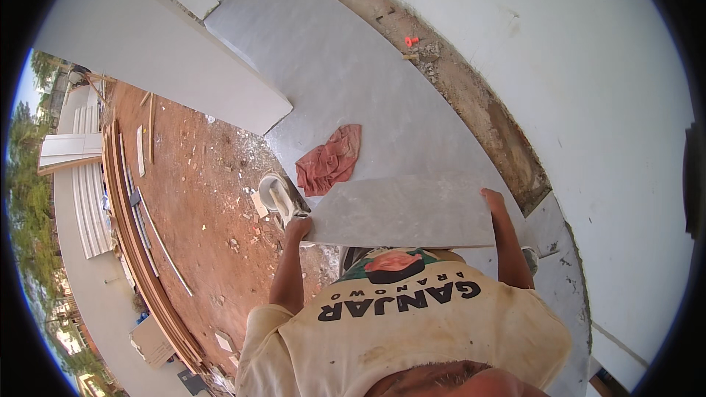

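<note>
A large grey tile, cut at an angle on one end, spans the space in front of my body. My left hand is closed on its left end and my right hand grips its right end. Just beyond the tile, a crumpled dusty red cloth lies on the grey tiled surface. Beside my left hand stands a pale bucket with something whitish inside, partly hidden.
A white wall borders a rough strip holding a small orange object and debris. A white slab juts in at upper left. Red dirt ground with rubble lies left, alongside long planks.
</note>
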### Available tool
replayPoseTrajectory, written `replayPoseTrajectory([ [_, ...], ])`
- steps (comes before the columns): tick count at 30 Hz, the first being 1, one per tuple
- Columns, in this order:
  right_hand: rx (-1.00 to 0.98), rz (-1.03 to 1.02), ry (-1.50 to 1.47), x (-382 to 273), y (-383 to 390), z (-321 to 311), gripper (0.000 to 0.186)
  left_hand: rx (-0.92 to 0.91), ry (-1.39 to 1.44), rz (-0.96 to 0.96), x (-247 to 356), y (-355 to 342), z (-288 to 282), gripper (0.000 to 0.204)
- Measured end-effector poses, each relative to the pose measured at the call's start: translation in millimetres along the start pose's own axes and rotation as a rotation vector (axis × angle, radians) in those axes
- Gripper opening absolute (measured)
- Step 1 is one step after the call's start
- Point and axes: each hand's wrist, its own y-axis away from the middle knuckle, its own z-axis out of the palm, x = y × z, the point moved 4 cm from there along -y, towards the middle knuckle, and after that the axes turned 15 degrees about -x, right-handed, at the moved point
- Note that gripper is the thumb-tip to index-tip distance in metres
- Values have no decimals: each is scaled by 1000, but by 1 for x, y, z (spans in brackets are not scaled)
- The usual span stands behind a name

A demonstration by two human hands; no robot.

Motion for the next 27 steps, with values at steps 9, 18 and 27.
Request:
replayPoseTrajectory([
  [9,33,24,-108,-101,-68,49,30,-39,-70,74,70,-97,-129,53],
  [18,119,145,-199,-189,-106,61,34,-26,-155,87,197,-152,-273,55],
  [27,169,159,-13,-226,-276,8,41,-32,-206,85,340,-215,-349,58],
])
